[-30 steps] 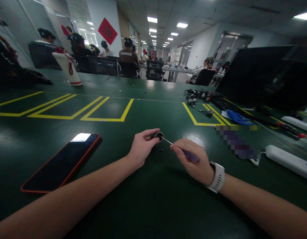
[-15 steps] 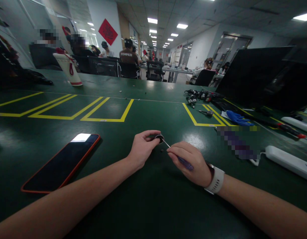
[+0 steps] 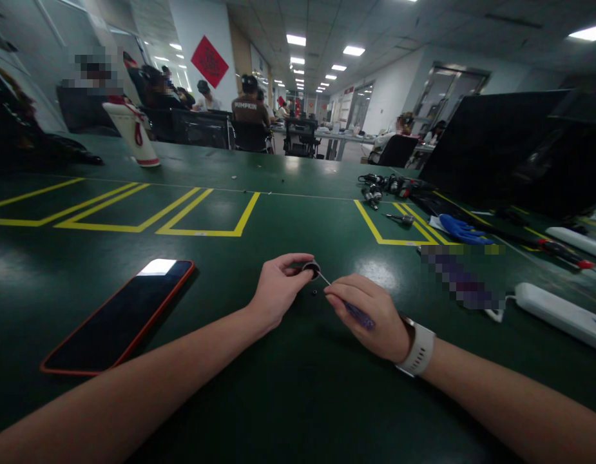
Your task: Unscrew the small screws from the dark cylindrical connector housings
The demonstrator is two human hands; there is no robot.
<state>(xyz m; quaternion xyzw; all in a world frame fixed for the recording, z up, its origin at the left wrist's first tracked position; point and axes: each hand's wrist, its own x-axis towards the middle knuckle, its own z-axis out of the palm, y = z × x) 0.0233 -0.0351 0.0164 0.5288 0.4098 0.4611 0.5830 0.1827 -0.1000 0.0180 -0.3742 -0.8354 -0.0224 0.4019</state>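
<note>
The left hand (image 3: 277, 288) pinches a half-hidden round part (image 3: 314, 265); right of it, the right hand (image 3: 377, 312) grips a screwdriver (image 3: 358, 316), its tip indistinct.

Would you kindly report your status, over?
Left hand pinching hollow round part. Right hand gripping purple-handled screwdriver, shaft at part's opening. Tiny dark piece on table nearby.

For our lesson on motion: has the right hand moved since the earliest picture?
Yes: the right hand has shifted slightly left, nearer the small dark part on the green table.
</note>
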